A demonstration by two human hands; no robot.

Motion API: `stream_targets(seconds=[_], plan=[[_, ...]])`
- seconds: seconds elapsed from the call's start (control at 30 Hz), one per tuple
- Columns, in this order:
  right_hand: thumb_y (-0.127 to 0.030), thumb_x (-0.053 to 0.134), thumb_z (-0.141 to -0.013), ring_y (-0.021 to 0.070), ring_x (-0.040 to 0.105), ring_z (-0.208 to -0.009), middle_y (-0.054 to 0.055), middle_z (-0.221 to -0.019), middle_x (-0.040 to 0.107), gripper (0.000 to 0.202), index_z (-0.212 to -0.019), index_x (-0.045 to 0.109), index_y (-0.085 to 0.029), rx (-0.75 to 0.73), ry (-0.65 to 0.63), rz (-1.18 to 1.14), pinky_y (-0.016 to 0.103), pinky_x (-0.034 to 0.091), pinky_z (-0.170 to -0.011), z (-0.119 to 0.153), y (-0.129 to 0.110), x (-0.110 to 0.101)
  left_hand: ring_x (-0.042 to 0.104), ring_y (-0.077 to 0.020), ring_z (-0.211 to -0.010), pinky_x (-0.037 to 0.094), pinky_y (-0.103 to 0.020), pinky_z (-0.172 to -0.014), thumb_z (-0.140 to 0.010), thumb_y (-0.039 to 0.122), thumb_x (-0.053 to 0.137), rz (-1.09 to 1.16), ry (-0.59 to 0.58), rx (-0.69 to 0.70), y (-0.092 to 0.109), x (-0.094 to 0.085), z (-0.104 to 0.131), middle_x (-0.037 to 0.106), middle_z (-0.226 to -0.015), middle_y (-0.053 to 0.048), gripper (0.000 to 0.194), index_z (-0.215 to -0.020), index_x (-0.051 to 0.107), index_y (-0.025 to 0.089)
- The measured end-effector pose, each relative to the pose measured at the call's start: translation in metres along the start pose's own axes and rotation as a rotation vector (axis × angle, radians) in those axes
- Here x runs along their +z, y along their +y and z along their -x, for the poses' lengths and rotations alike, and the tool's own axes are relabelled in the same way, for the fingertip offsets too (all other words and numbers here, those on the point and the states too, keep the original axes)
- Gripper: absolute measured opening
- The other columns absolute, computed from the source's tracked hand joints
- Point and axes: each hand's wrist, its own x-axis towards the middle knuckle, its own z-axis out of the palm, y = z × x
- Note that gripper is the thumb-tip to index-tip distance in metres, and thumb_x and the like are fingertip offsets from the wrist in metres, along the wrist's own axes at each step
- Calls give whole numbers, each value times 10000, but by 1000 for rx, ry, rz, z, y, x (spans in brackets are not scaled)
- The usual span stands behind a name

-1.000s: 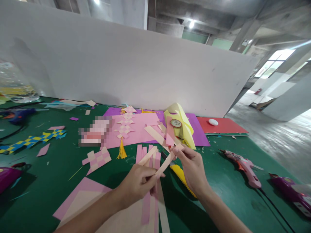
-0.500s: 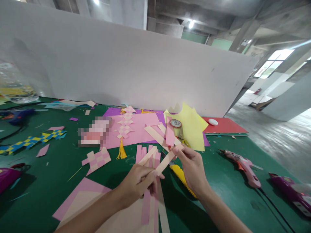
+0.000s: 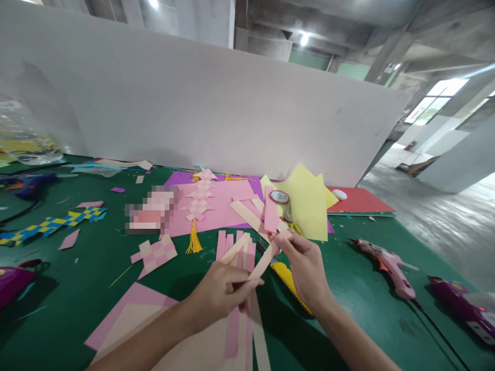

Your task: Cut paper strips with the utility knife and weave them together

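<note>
A short cream paper strip [image 3: 266,262] slants between my two hands. My left hand [image 3: 228,291] pinches its lower end, above a bundle of pink and cream strips [image 3: 233,335] on the green table. The strip's upper end is between the thumb and fingers of my right hand [image 3: 303,260]. Another cream strip [image 3: 236,248] slants up beside my left hand. Left of the hands lies a woven pink and cream piece [image 3: 157,255]. Behind it is a chain of woven pieces [image 3: 199,201] with a yellow tassel [image 3: 194,239].
A yellow cutter [image 3: 290,284] lies by my right hand. A pink glue gun [image 3: 390,265] and its cord are at the right. Yellow paper [image 3: 307,206] and a round tin [image 3: 279,196] sit behind, before a white partition [image 3: 216,103].
The short strip now bends slightly between my hands. My left thumb has moved a little to the right along its lower end. The yellow paper behind has shifted slightly.
</note>
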Motion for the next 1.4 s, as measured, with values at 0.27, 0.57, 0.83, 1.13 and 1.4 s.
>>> stream_targets(seconds=[0.27,0.57,0.83,1.13,1.4], plan=[[-325,598,-828,146,491,-730,0,-712,545,267,-606,575,-179,8,10,-1,283,366,-687,-1,1,-2,608,-109,-478,451,-144,-438,-876,195,398,138,-19,-76,0,-1,4,678,-580,-57,319,-867,696,81],[-320,588,-836,157,513,-777,0,-709,548,269,-608,590,-178,7,-9,1,280,365,-704,0,-3,-1,558,-85,-395,448,-150,-440,-872,203,434,15,-5,-13,-2,0,3,677,-541,-28,304,-868,724,113],[-318,580,-838,147,500,-733,-2,-684,545,278,-599,574,-176,5,-12,6,280,363,-693,0,-4,-1,594,-100,-440,457,-158,-481,-872,242,487,14,-6,-27,1,0,1,684,-548,-47,297,-743,718,107],[-333,598,-822,158,499,-747,8,-716,554,252,-626,614,-175,26,-1,-9,279,367,-682,0,-5,1,575,-88,-425,439,-138,-432,-879,217,436,77,-14,-67,2,-1,2,675,-553,-44,319,-758,707,100],[-340,604,-817,150,493,-728,5,-721,560,239,-648,630,-173,39,-5,-1,276,365,-664,1,-4,1,616,-116,-466,462,-162,-475,-848,142,441,28,-11,7,-1,-2,5,670,-541,-49,299,-684,687,92]])
